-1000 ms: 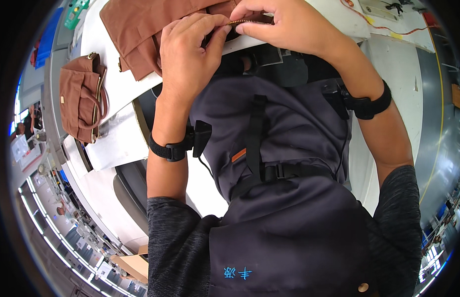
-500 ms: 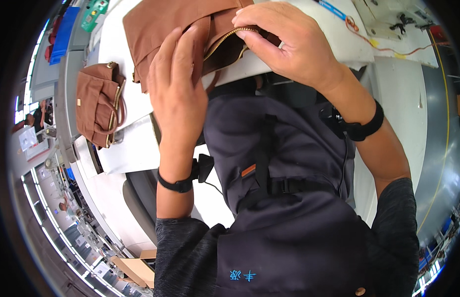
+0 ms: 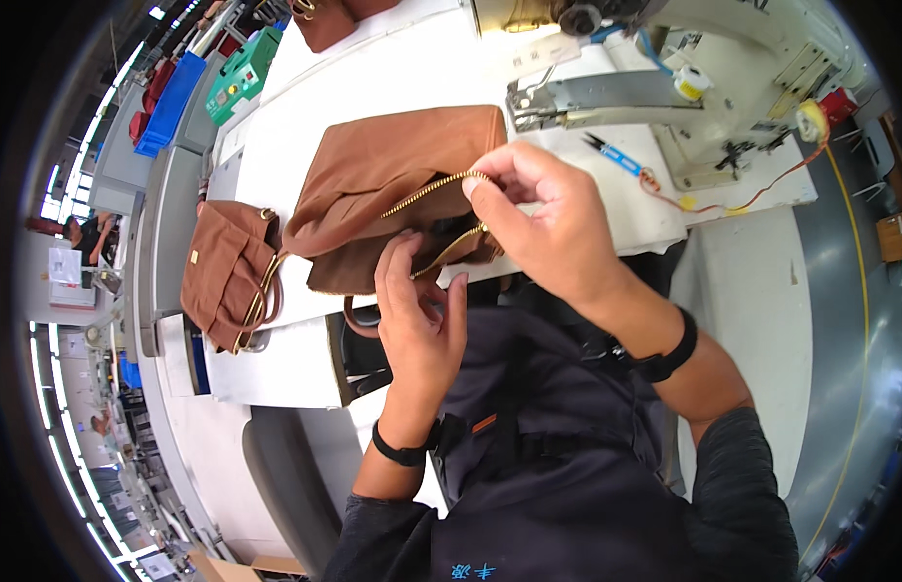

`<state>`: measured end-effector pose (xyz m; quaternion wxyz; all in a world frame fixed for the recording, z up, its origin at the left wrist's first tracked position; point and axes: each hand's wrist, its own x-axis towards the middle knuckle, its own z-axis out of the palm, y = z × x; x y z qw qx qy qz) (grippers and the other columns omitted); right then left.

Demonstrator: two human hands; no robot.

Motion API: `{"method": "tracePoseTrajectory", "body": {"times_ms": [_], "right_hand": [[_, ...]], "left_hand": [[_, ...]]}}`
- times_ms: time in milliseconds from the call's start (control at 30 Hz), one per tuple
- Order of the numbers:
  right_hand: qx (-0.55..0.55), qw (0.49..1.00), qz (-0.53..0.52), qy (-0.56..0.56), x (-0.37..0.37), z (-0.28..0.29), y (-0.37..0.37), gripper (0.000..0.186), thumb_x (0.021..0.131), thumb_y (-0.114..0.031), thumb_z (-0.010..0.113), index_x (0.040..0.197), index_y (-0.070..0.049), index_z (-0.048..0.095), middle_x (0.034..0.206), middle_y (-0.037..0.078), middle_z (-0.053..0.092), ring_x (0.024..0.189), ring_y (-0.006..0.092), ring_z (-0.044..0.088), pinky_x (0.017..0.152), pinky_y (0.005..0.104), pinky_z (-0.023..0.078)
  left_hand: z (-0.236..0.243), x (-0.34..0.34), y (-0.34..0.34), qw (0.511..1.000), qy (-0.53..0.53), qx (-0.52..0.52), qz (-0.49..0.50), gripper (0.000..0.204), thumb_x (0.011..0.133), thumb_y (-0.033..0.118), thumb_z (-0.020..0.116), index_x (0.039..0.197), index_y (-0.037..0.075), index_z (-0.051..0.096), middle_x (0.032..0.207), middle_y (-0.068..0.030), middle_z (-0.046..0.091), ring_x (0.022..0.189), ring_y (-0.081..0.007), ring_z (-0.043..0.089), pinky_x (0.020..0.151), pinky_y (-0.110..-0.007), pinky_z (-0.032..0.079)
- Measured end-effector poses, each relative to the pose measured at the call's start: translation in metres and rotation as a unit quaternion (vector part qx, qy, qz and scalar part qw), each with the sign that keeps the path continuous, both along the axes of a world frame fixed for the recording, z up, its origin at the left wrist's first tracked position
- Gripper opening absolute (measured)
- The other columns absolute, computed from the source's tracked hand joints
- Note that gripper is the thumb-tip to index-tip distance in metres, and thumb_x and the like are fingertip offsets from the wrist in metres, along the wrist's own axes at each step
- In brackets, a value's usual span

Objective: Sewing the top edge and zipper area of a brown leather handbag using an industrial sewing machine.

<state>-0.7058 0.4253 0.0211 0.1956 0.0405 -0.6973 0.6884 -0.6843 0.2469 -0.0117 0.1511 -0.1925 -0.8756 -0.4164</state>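
Note:
A brown handbag lies on the white table in front of me, its gold-toothed zipper undone and its dark lining showing. Between thumb and forefinger, my right hand pinches the far zipper edge near the bag's right end. My left hand is at the near side of the opening, thumb apart from the bent fingers, with fingertips against the bag's inside. Whether those fingertips press on the lining is hard to tell. One brown handle hangs below the near table edge.
To the left stands a second, smaller brown handbag. A sewing machine fills the back right, with blue-handled thread snips before it. Farther off are a green case and a blue bin. More brown bags lie behind.
My view has tilted up, bringing in the sewing machine. My left hand has gone from the bag's outer front to its opening, which gapes wider. The right hand still pinches the zipper edge.

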Motion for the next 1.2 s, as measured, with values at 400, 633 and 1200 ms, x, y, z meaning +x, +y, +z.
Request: {"method": "tracePoseTrajectory", "body": {"times_ms": [400, 633, 1200], "right_hand": [[0.288, 0.923, 0.092, 0.238, 0.028, 0.019, -0.050, 0.040, 0.089, -0.008, 0.070, 0.127, 0.003, 0.064, 0.134, 0.019, 0.064, 0.125, 0.0377, 0.061, 0.105, 0.0472, 0.047], [0.173, 0.939, 0.124, 0.270, 0.040, 0.039, -0.067, 0.039, 0.092, -0.009, 0.072, 0.128, 0.003, 0.063, 0.128, 0.017, 0.064, 0.120, 0.0352, 0.063, 0.100, 0.0440, 0.052], [0.346, 0.896, 0.165, 0.224, 0.094, 0.081, 0.010, 0.065, 0.077, -0.053, 0.087, 0.117, -0.004, 0.072, 0.131, 0.015, 0.068, 0.134, 0.0372, 0.059, 0.119, 0.0582, 0.035]], "left_hand": [[0.057, -0.002, -0.042, 0.924, -0.147, 0.332, -0.119, 0.031, 0.102, 0.012, 0.062, 0.128, -0.002, 0.054, 0.111, -0.0036, 0.063, 0.103, -0.0078, 0.057, 0.086, -0.024, 0.048], [0.090, -0.004, -0.079, 0.979, -0.065, 0.185, 0.048, 0.020, 0.111, 0.015, 0.051, 0.105, 0.002, 0.064, 0.086, 0.0047, 0.056, 0.079, -0.0028, 0.050, 0.066, -0.021, 0.040], [0.175, -0.021, -0.054, 0.786, -0.134, -0.174, -0.578, 0.018, 0.096, 0.018, 0.074, 0.087, 0.004, 0.065, 0.071, -0.0112, 0.063, 0.060, -0.0336, 0.065, 0.051, -0.043, 0.048]]}}
